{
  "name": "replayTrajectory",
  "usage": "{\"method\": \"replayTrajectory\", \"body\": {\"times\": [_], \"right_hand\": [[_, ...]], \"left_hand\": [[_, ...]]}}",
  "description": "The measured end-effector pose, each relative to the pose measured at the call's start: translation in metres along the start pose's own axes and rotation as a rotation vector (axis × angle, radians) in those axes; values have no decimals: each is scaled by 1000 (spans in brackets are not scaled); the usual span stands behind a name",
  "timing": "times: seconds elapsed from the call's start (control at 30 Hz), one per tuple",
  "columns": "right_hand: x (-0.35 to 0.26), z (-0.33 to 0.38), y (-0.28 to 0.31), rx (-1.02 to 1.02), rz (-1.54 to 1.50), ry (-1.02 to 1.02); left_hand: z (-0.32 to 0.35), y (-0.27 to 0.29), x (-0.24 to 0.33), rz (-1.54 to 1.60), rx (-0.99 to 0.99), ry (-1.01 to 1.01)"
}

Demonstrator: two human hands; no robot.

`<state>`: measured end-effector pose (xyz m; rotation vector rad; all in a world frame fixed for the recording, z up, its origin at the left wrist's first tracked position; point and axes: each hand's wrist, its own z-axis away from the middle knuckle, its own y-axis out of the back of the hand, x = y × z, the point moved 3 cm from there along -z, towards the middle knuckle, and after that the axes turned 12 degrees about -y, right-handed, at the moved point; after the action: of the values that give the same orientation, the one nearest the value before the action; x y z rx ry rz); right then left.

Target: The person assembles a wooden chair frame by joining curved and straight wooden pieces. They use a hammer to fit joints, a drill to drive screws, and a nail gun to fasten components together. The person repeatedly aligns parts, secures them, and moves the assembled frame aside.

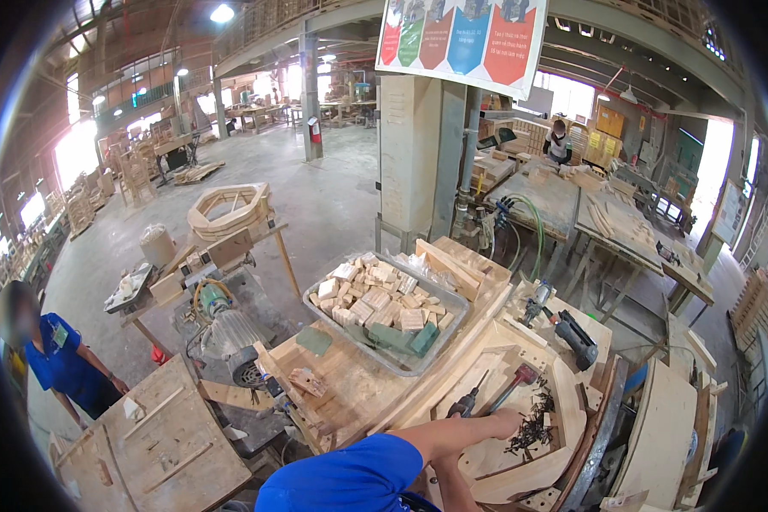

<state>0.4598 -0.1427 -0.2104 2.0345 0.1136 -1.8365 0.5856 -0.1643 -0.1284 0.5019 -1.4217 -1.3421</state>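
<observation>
My left arm, in a blue sleeve, reaches across to the right. My left hand (505, 422) is at the edge of a pile of black screws (531, 431), its fingers seemingly curled down; whatever they hold is hidden. Beneath that arm my right forearm (457, 491) comes up from the lower edge, its hand covered by the left forearm. Just beyond my arms lie a dark drill (464, 404) with a long bit and a mallet-like tool (525, 374) with a red head. Both rest inside a curved pale wooden frame (563, 401) that surrounds the screws.
A grey tub (401, 369) heaped with small wood blocks (375, 299) stands beyond. Black power tools (576, 339) lie to its right. A motorised machine (230, 328) stands left, near a co-worker in blue (68, 358). A column (410, 162) rises behind; another person (558, 143) is farther back.
</observation>
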Motion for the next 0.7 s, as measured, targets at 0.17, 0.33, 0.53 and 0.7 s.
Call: {"method": "replayTrajectory", "body": {"times": [0.17, 0.33, 0.53, 0.7], "right_hand": [[20, -6, 21, -66, 8, 17], [1, 6, 17, -73, -423, -36], [-32, 15, 34, 78, -842, -395], [-48, -18, 97, -17, -1151, -348]], "left_hand": [[4, 10, 15, -36, -18, -34], [15, 9, 15, -33, 44, -55], [52, 36, 21, 415, 580, -146], [147, 41, 4, 394, 795, -16]]}}
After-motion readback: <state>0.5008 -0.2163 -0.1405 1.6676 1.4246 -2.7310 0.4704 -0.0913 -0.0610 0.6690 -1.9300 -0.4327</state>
